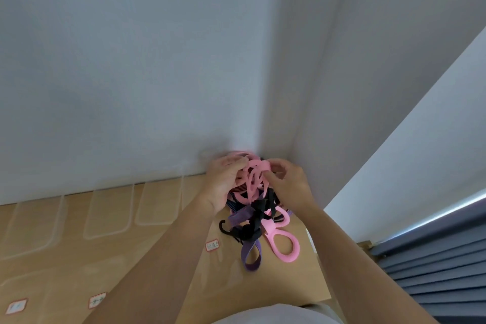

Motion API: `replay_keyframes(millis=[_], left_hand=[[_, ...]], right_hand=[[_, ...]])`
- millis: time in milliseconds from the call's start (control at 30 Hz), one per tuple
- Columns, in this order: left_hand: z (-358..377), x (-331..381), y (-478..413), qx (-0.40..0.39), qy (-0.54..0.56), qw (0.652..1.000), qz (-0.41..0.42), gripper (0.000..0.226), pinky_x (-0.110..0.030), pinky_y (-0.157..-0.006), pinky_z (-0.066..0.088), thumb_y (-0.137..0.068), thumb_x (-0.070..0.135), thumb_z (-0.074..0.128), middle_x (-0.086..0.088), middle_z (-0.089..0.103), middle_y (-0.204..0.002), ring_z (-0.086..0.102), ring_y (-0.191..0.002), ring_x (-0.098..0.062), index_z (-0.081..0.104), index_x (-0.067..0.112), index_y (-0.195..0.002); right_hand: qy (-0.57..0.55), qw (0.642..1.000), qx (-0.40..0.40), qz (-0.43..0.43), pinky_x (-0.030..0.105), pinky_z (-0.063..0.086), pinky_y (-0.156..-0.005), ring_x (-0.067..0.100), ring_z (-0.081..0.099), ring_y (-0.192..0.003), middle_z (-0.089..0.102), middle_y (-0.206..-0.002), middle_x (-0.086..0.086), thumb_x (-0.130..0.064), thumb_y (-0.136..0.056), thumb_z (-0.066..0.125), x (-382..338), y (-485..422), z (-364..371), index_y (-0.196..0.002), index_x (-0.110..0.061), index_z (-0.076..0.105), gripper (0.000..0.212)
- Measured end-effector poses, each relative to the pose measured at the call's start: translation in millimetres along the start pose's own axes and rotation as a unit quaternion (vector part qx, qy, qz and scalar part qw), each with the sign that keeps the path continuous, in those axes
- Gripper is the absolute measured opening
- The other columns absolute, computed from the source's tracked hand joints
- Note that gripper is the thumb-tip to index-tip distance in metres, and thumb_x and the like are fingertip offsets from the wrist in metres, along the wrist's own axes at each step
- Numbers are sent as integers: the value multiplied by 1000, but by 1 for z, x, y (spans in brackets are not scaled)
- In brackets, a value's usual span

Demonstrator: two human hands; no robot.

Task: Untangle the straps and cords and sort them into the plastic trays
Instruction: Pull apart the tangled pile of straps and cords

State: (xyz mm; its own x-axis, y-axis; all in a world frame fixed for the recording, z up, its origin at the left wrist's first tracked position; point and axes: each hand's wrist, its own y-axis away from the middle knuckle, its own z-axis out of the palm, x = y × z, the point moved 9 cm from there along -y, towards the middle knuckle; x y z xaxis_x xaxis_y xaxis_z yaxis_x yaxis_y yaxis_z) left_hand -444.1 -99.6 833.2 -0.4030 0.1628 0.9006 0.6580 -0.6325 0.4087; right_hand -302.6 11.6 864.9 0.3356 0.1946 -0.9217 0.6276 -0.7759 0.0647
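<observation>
Left grip (223, 179), right grip (286, 181): both curled on top loops of soft pink rubbery band of linked rings (259, 164), held up near wall corner. Hanging below in same tangle: flat purple woven strap (251, 258), black elastic cord with hard curved hook (249, 230), lower ends trailing on light wooden worktop (157, 258). Risks: pulling pink upward likely to tighten black knot; hook liable to snag webbing; stretchy rubber liable to snap back. Clear shallow plastic trays (110, 213) left along wall, well apart from tangle.
</observation>
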Motion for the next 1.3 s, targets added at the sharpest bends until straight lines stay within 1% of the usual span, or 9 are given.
replay_keyframes(millis=[200, 300, 433, 533, 700, 833, 1000, 1133, 1300], left_hand=[[-6, -42, -5, 1, -48, 995, -82, 13, -32, -75, 62, -94, 7, 68, -14, 78, -98, 72, -81, -23, 76, 3, -102], [-5, -48, -6, 3, -36, 996, -84, 14, -31, -73, 61, -93, 1, 64, -18, 77, -100, 70, -75, -21, 75, 0, -100], [-9, -38, -10, 35, -3, 996, -79, 19, -32, -72, 58, -95, 1, 56, -8, 76, -79, 69, -61, -14, 70, 10, -86], [-16, -35, -8, 63, 6, 994, -90, 23, -25, -57, 55, -101, 2, 48, 2, 72, -69, 64, -58, -12, 64, 14, -87], [-8, -44, 1, -12, -37, 994, -104, 38, -44, -92, 57, -87, -12, 44, -19, 72, -101, 66, -88, -29, 68, 5, -110], [4, -40, 7, -77, -29, 994, -77, 52, -49, -101, 55, -80, -16, 41, -21, 72, -116, 70, -103, -38, 66, 4, -121], [18, -26, 16, -186, -123, 975, -7, 43, -47, -102, 55, -79, 14, 74, -5, 74, -118, 70, -106, -23, 70, 18, -121], [11, -16, 11, -94, -242, 961, 91, 38, -58, -94, 54, -69, 44, 83, -4, 77, -98, 71, -100, -32, 75, 24, -100], [8, 8, 23, -41, -280, 943, 175, 32, -57, -74, 59, -76, 50, 69, -9, 74, -79, 72, -76, -38, 73, 22, -93]], right_hand=[[-94, 995, 8, 23, 46, 59, -89, 15, 73, -94, 76, -94, -8, -19, -88, 72, -6, -3, -3, -90, -39, 72, 20], [-123, 992, 9, 32, 48, 59, -88, 20, 74, -92, 76, -93, -7, -19, -86, 73, -9, -5, -5, -89, -36, 73, 18], [-151, 988, 21, 32, 41, 61, -86, 22, 74, -95, 76, -96, 0, -18, -90, 73, -20, -4, -8, -97, -27, 73, 11], [-220, 975, 23, 30, 37, 62, -82, 28, 75, -93, 75, -101, 11, -17, -93, 72, -36, -4, -13, -107, -11, 69, 15], [-273, 961, 40, 20, 43, 62, -81, 32, 76, -89, 74, -102, 14, -14, -93, 72, -58, -13, -21, -104, -9, 67, 13], [-297, 954, 47, 18, 46, 62, -83, 37, 74, -94, 73, -103, 19, -12, -92, 73, -68, -17, -20, -102, -8, 67, 12], [-302, 951, 59, 27, 38, 63, -75, 34, 74, -92, 73, -103, 18, -11, -90, 75, -68, -17, -17, -102, -6, 66, 15], [-315, 946, 74, 21, 36, 63, -75, 30, 73, -92, 71, -103, 20, -9, -88, 76, -71, -14, -21, -103, 0, 65, 21], [-314, 944, 100, -13, 33, 61, -75, 25, 72, -86, 72, -92, 12, -7, -85, 79, -85, -13, -41, -98, -2, 63, 22]])
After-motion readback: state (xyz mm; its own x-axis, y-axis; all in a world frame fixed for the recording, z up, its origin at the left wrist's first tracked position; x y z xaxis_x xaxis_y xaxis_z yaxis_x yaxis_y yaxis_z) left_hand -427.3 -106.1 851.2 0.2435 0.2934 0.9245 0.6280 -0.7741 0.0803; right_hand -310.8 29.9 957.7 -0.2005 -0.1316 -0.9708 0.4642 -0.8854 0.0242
